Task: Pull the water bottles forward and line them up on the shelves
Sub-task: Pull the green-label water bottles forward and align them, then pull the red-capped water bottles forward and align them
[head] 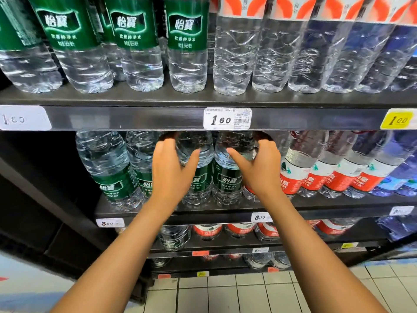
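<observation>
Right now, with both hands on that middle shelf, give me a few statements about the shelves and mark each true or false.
1. The left hand and the right hand each hold a green-label bottle on the middle shelf. True.
2. The white price tag above the hands reads 3.00. False: it reads 1.60.
3. Red-label bottles stand to the right of the right hand. True.
4. The top shelf holds only green-label bottles. False: orange-label bottles stand on its right part.
5. A yellow price tag sits at the far right of the top shelf's edge. True.
</observation>
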`<action>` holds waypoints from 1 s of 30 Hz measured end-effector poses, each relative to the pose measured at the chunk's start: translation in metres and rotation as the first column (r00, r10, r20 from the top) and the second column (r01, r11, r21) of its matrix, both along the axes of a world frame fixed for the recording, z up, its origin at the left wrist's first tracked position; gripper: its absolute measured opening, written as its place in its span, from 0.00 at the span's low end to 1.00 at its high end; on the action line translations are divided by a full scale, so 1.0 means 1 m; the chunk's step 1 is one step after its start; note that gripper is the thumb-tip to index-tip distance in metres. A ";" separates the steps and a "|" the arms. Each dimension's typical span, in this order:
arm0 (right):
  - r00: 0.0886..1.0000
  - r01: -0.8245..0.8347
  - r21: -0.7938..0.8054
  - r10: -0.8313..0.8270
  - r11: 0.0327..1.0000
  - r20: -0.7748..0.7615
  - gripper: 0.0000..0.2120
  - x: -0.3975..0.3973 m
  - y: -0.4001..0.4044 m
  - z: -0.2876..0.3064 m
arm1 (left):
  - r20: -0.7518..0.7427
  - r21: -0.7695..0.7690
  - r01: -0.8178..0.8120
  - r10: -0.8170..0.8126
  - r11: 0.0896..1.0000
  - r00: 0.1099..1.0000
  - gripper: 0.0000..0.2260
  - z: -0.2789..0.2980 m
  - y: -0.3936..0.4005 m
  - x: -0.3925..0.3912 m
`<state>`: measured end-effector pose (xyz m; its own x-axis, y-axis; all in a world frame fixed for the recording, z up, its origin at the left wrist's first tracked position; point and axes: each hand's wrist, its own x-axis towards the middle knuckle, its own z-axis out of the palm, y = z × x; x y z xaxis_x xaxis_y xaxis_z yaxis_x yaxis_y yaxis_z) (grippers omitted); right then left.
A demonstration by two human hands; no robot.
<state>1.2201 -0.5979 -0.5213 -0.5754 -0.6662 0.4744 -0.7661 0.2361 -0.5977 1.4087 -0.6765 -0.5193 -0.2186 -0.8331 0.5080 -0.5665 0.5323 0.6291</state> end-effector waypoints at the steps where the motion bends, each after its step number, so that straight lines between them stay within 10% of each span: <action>1: 1.000 -0.014 -0.037 0.015 0.999 0.011 0.21 -0.002 0.006 -0.001 | -0.073 -0.005 0.030 -0.030 1.000 0.997 0.14 -0.005 0.006 0.001; 16: 0.983 0.042 -0.140 -0.016 0.989 0.184 0.25 -0.119 0.112 -0.002 | -0.128 -0.029 0.246 -0.248 0.969 0.960 0.17 -0.005 0.071 -0.082; 30: 0.999 -0.011 -0.052 0.008 0.999 -0.047 0.22 -0.179 0.100 0.008 | 0.106 -0.148 -0.039 0.055 0.988 0.993 0.18 0.023 0.086 -0.185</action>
